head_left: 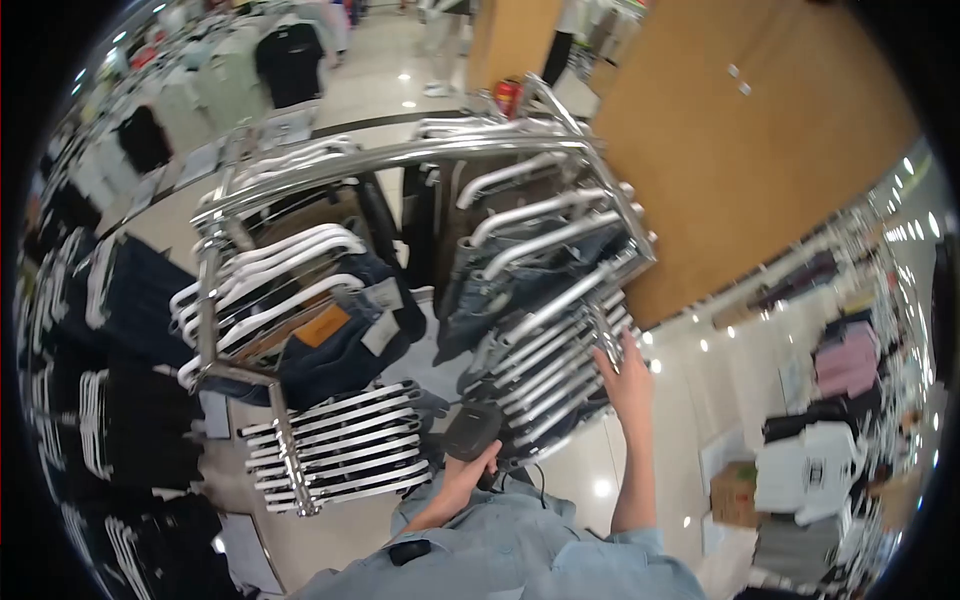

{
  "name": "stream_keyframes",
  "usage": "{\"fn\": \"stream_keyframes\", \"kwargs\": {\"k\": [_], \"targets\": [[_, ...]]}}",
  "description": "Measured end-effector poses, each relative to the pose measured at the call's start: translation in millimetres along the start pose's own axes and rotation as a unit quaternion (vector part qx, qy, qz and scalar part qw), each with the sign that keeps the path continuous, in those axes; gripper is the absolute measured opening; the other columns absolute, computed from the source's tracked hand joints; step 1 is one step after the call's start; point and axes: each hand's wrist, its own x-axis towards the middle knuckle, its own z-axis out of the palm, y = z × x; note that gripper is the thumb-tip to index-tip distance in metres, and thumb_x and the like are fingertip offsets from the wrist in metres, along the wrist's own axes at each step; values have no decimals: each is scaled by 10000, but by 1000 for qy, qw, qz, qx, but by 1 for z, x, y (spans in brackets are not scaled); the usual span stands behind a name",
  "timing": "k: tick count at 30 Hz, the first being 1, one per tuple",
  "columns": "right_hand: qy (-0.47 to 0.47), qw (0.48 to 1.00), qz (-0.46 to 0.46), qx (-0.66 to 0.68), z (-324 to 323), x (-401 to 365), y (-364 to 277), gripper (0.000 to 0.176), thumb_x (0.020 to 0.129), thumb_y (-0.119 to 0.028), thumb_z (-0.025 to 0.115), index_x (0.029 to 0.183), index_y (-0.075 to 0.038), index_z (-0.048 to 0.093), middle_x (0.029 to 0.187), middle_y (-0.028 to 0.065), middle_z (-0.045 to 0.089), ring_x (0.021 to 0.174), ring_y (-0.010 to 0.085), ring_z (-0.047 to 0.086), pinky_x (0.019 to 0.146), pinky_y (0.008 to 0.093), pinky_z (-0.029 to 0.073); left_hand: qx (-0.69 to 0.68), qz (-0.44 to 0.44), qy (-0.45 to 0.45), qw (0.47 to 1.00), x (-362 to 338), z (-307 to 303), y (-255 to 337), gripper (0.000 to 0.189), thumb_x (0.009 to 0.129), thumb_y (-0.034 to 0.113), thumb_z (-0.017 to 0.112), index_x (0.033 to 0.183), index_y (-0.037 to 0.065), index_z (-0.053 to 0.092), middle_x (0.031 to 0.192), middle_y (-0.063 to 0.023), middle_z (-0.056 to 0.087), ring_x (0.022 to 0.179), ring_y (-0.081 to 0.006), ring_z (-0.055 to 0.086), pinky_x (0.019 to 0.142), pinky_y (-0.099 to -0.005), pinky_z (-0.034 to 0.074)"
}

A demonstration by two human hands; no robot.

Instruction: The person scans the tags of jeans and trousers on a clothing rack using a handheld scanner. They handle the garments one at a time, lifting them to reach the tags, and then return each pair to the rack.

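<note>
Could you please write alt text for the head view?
A person's left hand holds a dark handheld object, while their right hand is at a metal bar of a clothes rack filled with jeans on white hangers in a shop.

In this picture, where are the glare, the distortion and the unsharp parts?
Head view: the wide lens bows the rack rail and blackens the corners; highlights streak that metal; white reflections dot the floor; same view, any marks on the dark device and print on the black T-shirt are too soft to read.
</note>
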Motion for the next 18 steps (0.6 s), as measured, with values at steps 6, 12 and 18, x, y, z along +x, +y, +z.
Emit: {"fn": "stream_keyframes", "kwargs": {"k": [6, 12, 18], "targets": [[-88, 995, 7, 51, 1, 14, -8, 528, 980, -341, 674, 1391, -41, 533, 1152, 246, 692, 1042, 451, 658, 845, 483, 528, 16, -9, 16, 1000, 0, -1, 16, 199, 951, 229, 751, 877, 66, 666, 672, 16, 605, 608, -75, 555, 570, -263, 420], [-43, 999, -22, 13, 4, 12, -15, 522, 993, -341, 650, 1389, -23, 529, 1217, 220, 663, 1096, 425, 642, 894, 475, 513, -10, -2, 31, 999, 5, -3, 7, 214, 954, 248, 745, 868, 67, 669, 670, 18, 606, 602, -74, 540, 574, -270, 416], [-45, 995, -91, 15, 17, 10, 14, 517, 993, -304, 652, 1406, -24, 518, 1278, 231, 625, 1149, 438, 616, 933, 472, 498, 24, -30, 43, 998, 1, -3, 2, 280, 938, 309, 756, 818, 68, 678, 648, 24, 620, 605, -67, 554, 564, -254, 410]]}}
